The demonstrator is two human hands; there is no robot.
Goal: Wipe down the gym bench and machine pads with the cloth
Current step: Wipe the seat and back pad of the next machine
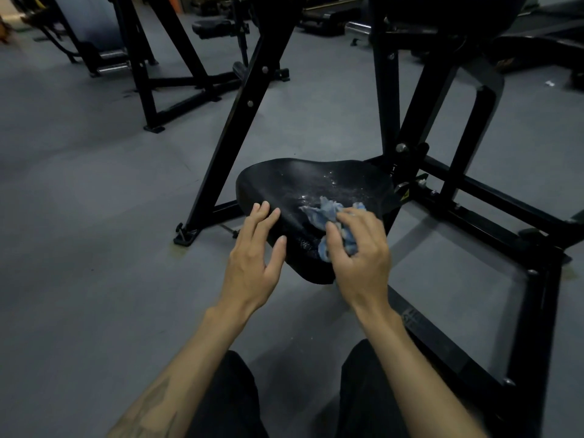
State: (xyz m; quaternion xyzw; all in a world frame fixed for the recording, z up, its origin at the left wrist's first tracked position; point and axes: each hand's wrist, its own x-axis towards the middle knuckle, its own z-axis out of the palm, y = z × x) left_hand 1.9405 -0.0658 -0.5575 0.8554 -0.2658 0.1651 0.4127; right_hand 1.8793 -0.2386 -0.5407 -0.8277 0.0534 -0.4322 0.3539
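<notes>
A black padded machine seat [294,181] sits low in the middle of the view, with wet, shiny droplets on its top. My right hand [360,251] presses a crumpled blue cloth [328,211] onto the seat's near right part. My left hand [256,251] rests flat on the seat's near left edge, fingers spread and holding nothing. Part of the cloth is hidden under my right palm.
The seat's black steel frame [467,191] runs right and toward me, with a floor bar [534,327] at the right. A slanted black strut [234,121] stands left of the seat. Another machine [177,80] and a small pad [213,28] stand behind. Grey floor lies left.
</notes>
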